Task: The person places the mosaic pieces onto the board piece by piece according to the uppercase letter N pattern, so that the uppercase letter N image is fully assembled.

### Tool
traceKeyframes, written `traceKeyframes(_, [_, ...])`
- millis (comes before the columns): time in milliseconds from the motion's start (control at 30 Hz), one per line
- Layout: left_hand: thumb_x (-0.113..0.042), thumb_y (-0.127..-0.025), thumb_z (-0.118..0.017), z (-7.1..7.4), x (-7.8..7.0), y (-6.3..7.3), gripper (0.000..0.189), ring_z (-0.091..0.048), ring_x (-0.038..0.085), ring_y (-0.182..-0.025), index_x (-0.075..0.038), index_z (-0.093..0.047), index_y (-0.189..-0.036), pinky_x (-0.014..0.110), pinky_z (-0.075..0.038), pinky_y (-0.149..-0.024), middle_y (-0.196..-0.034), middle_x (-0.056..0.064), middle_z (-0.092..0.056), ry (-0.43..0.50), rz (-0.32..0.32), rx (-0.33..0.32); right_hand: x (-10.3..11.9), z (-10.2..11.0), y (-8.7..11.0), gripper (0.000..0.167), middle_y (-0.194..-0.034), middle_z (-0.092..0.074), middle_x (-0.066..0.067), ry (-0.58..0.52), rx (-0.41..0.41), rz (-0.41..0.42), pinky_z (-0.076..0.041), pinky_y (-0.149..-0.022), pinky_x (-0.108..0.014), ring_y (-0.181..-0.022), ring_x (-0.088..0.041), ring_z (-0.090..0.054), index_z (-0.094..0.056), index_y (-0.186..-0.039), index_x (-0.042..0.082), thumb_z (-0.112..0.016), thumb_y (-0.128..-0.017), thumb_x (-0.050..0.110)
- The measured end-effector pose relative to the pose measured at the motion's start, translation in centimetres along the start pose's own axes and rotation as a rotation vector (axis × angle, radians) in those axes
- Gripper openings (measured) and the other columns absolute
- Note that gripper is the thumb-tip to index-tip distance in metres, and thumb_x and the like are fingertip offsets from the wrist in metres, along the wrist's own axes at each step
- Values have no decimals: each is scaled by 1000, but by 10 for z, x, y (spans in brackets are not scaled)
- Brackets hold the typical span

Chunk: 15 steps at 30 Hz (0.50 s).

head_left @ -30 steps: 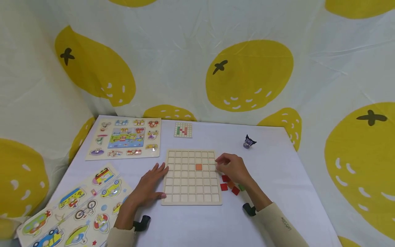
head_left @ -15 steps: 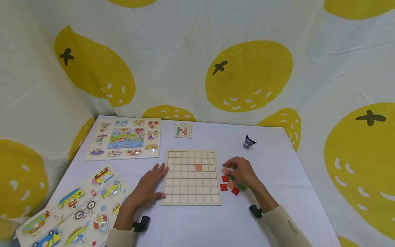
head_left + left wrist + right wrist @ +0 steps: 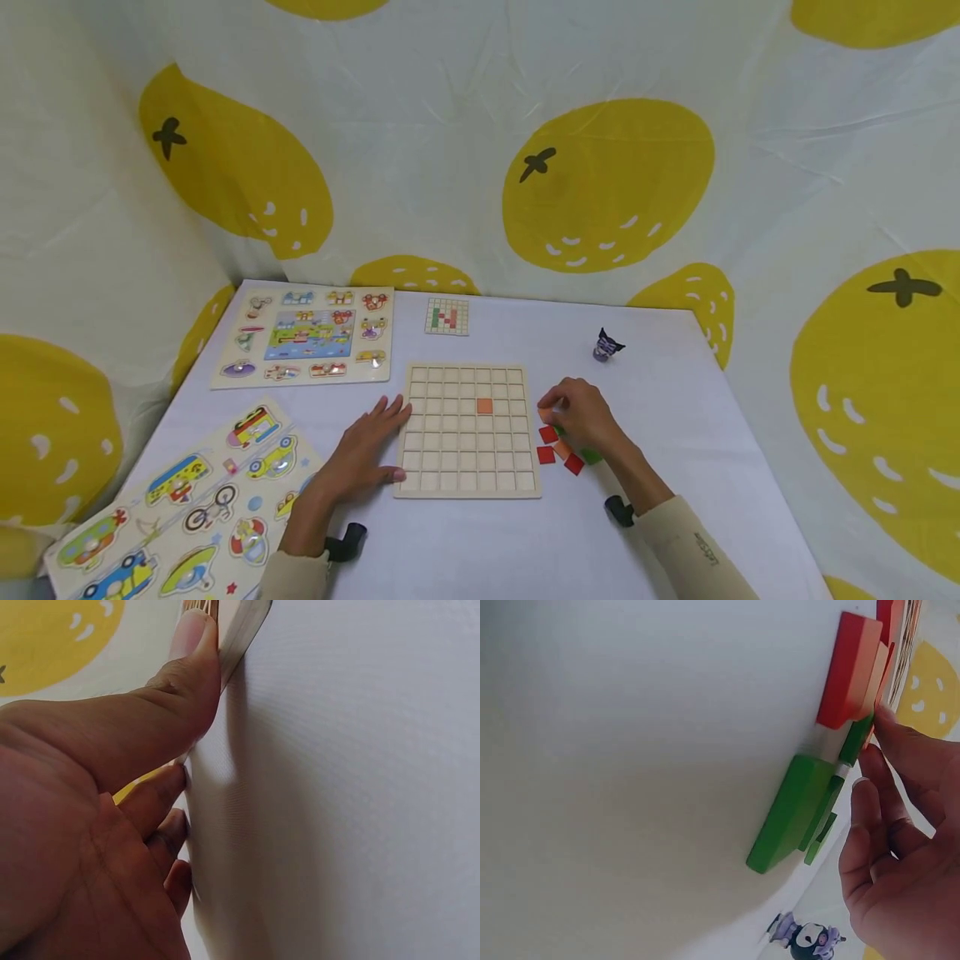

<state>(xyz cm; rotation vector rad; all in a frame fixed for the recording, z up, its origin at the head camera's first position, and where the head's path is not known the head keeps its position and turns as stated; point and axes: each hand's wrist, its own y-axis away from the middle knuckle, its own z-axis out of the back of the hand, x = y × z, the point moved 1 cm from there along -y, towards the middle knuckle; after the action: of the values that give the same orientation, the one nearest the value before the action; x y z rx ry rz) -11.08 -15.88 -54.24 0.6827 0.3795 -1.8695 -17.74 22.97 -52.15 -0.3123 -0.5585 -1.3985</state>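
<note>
A wooden grid board (image 3: 467,487) lies in the middle of the table, with one orange tile (image 3: 485,406) in a cell right of its centre. My left hand (image 3: 366,450) rests along the board's left edge, fingers straight; the left wrist view has its thumb (image 3: 187,667) against the board's side. Right of the board, my right hand (image 3: 588,412) pinches another orange tile (image 3: 545,414) between thumb and fingers. Beneath and around that hand lie loose red tiles (image 3: 573,463), a further orange tile (image 3: 562,449) and green tiles (image 3: 791,817), some partly hidden.
A small pattern card (image 3: 447,317) lies behind the board. At the back left is a picture puzzle (image 3: 302,379), and a vehicle puzzle (image 3: 172,533) lies at the front left. A small dark figurine (image 3: 607,345) stands at the back right.
My right hand has moved right from the board's edge to the loose tiles, and its fingers have closed on an orange tile. The left hand stays in place.
</note>
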Motion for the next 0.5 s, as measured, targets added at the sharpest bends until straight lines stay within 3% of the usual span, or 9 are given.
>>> traceKeyframes(200, [-19,-76,-94,0,0,-1,107,-16,41,-166,-11,-37,-166,67,-21,-130,-176,12,-26,4,3,3,0,0,0,13,-93,-65,1,4,-4,8,-51,-80,-33,-93,-20,-56,-78,-98,18,-87,-89,14])
traceKeyframes(500, [-20,-77,-94,0,1,-1,106,-16,41,-166,-10,-38,-166,67,-21,-130,-176,13,-26,3,-2,4,10,2,8,19,-87,-63,-2,-116,-32,-33,-51,-71,-27,-86,-20,-57,-72,-97,17,-88,-87,15])
